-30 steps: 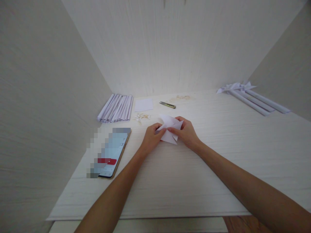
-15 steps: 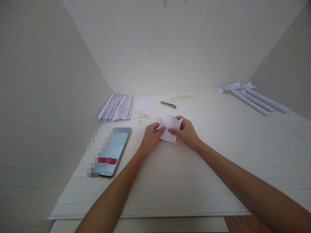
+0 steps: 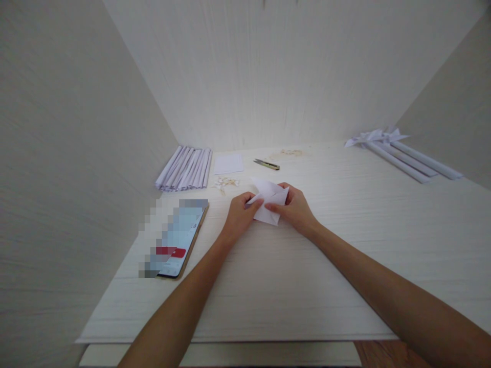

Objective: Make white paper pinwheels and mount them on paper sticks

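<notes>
Between my two hands is a white paper pinwheel (image 3: 269, 204), its blades curled in toward the middle. My left hand (image 3: 241, 210) is closed on its left side, the thumb lying over the paper near the centre. On the other side my right hand (image 3: 296, 208) grips the right blade, its thumb also pressing close to the centre. Most of the other fingers are hidden behind the paper. Just beyond the pinwheel lie nail-like thread snips (image 3: 266, 164) with a pale yellow handle and a small heap of cotton swab pieces (image 3: 226, 182).
Rolled paper sticks (image 3: 184, 168) lie in a row at the back left, beside square white paper sheets (image 3: 229, 164). A phone (image 3: 180, 240) lies near my left forearm. At the back right are finished-looking pinwheels (image 3: 378, 137) on paper sticks (image 3: 418, 161). Walls enclose the table (image 3: 345, 286).
Both hands keep nearly the same hold on the pinwheel, with the thumbs hardly shifted. The whole view has moved slightly.
</notes>
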Available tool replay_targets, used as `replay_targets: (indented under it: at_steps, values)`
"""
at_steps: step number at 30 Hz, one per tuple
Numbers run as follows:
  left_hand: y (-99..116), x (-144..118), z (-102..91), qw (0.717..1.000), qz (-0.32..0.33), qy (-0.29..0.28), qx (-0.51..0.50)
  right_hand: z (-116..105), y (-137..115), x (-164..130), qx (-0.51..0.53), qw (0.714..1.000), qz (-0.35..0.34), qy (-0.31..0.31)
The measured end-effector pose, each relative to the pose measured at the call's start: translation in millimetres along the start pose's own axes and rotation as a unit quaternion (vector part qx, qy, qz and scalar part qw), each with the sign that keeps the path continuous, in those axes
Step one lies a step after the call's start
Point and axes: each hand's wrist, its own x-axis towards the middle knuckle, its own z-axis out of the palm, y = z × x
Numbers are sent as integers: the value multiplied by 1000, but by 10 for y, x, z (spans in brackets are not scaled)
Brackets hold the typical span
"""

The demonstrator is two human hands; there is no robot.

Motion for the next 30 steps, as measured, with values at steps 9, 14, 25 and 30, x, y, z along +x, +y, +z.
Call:
replay_targets:
  at_steps: [9,14,25,30]
  values:
    - [-8,3,8,999,-12,-12,-35,-5,51,18,8,1000,-5,10]
    - [-11,1,9,996,-31,-19,-79,-7,62,24,33,999,1,19]
    - [-30,9,-1,999,-2,-10,-39,-2,44,15,39,999,11,22]
    - [-32,9,0,1000,-2,-7,-30,4,23,18,43,999,19,20]
